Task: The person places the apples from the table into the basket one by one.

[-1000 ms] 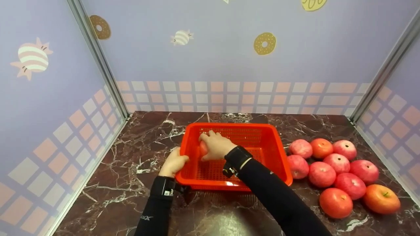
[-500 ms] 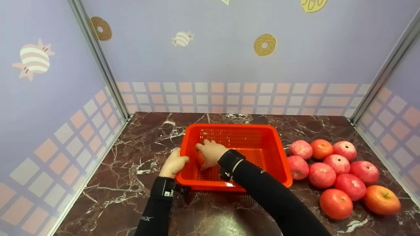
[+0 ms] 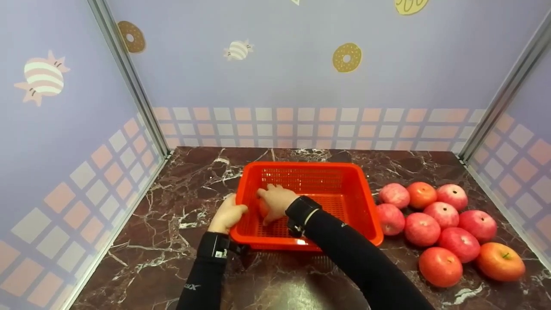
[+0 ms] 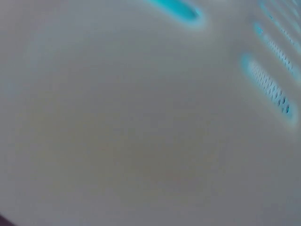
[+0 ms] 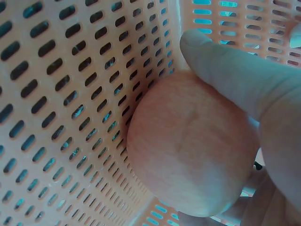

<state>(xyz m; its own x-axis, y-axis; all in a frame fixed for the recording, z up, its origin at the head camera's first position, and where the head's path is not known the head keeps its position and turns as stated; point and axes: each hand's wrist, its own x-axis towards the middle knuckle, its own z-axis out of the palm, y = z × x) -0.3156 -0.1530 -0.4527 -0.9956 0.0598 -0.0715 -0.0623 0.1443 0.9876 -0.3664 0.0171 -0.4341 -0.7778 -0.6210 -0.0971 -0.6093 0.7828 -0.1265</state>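
Right hand (image 3: 279,200) clasped round apple (image 5: 188,146) at left end of red basket (image 3: 310,166); left hand (image 3: 227,214) grips left rim. Looks like placing step; next probably calls for gentle release. Other apples (image 3: 422,229) near right edge of bench (image 3: 172,241).

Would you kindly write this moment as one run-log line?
left hand: holds basket | right hand: holds apple inside basket | other apples: on table, right of basket
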